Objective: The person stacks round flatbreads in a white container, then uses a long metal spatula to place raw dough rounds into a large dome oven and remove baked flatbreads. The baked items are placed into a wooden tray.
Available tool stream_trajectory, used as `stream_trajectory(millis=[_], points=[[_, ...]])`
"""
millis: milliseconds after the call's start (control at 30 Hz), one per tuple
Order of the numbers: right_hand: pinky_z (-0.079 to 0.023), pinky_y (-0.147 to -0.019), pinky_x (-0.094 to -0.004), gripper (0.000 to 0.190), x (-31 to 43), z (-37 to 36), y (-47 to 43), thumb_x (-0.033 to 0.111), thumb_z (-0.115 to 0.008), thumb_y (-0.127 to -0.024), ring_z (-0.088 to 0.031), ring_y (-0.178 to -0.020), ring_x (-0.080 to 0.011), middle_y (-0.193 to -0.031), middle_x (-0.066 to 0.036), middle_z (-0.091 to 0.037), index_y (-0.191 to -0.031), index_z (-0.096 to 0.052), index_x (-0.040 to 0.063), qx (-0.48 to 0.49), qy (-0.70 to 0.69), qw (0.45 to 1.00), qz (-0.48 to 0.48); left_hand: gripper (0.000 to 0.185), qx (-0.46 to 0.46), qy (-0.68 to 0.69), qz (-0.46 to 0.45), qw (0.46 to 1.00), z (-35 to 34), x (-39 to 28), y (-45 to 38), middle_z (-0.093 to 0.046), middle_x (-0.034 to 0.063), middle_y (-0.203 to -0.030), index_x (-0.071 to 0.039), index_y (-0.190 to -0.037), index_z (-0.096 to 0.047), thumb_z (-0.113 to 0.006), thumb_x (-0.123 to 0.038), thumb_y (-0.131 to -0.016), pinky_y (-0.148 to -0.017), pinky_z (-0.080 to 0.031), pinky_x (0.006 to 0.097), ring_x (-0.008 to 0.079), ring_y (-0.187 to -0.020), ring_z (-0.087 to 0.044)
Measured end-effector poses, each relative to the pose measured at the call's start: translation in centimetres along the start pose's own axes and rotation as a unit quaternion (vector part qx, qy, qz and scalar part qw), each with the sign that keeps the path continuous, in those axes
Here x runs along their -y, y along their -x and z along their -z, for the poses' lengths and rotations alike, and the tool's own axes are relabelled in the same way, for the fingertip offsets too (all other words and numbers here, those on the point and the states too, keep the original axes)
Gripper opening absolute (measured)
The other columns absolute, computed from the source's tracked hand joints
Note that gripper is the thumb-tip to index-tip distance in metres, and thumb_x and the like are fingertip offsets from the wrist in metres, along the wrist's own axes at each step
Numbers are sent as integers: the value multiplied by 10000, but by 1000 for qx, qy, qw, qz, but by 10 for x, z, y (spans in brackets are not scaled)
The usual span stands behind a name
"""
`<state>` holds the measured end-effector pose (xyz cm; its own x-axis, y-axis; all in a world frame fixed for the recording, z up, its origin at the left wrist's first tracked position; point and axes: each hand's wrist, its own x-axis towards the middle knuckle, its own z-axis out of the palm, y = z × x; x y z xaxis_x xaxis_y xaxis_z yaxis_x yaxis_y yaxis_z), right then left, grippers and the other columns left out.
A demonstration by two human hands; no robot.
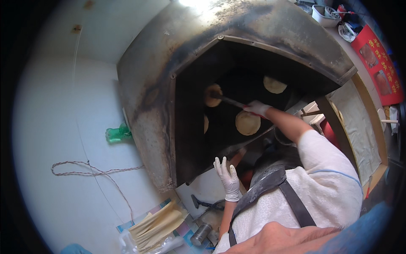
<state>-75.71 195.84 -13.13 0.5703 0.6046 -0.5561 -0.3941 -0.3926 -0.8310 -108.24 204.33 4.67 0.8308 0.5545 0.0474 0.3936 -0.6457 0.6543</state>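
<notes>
My right hand (257,109), in a white glove, is closed on the red handle of a long metal tool (233,101) inside a dark, hooded oven (190,127). The tool's far end lies over a browned round flatbread (213,95). Just below my right hand lies a paler flatbread (248,123). Another flatbread (275,84) is farther right and deeper in, and part of one more (206,124) shows at the left wall. My left hand (229,181), also in a white glove, is raised outside the oven's lower edge, fingers apart, holding nothing.
The metal hood (144,104) arches over the oven. A beige cloth (158,223) and a metal can (201,234) are at the lower left. A twisted cord (95,174) hangs on the wall. Right of the oven are a wooden-edged surface (358,117), a red sign (377,65) and a white tub (325,16).
</notes>
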Motion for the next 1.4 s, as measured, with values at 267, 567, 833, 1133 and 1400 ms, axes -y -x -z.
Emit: stream_trajectory(millis=[267, 567, 833, 1133, 1400], points=[[-516, -600, -234, 330, -89, 132, 269, 263, -646, -897, -611, -657, -98, -832, -50, -674, -1121, -658, 20, -67, -37, 995, -69, 436, 119, 40, -81, 989, -67, -24, -58, -242, 186, -1516, -49, -1352, -472, -519, -239, -962, -1143, -172, 477, 386, -1409, -171], [-539, -647, -261, 351, -179, 145, 547, 293, -619, -924, -627, -699, -121, -873, -76, -681, -1115, -636, -1, -241, -244, 930, -132, 448, 185, 46, -228, 955, -116, -124, -79, -304, 252, -1465, 13, -1321, -473, -471, -276, -979, -1121, -202, 491, 402, -1366, -252], [-532, -556, -281, 353, -267, 233, 620, 351, -549, -956, -628, -652, -148, -793, -96, -644, -1020, -582, 6, -351, -450, 809, -136, 473, 262, 13, -230, 937, -141, -211, -24, -229, 226, -1514, -17, -1357, -451, -461, -315, -989, -1141, -162, 499, 394, -1407, -175], [-459, -454, -242, 504, -297, 321, 607, 475, -437, -978, -537, -517, -109, -717, -71, -611, -1017, -590, -4, -185, -504, 817, -210, 478, 297, 0, -245, 923, -167, -266, 6, -219, 223, -1520, -37, -1371, -438, -467, -323, -988, -1137, -166, 512, 399, -1413, -150], [-501, -556, -266, 462, -284, 241, 734, 467, -510, -950, -623, -658, -130, -861, -84, -678, -1054, -625, 32, -171, -375, 895, -172, 449, 325, 24, -275, 905, -179, -271, 21, -237, 203, -1514, -54, -1365, -453, -471, -291, -984, -1138, -183, 470, 364, -1406, -192]])
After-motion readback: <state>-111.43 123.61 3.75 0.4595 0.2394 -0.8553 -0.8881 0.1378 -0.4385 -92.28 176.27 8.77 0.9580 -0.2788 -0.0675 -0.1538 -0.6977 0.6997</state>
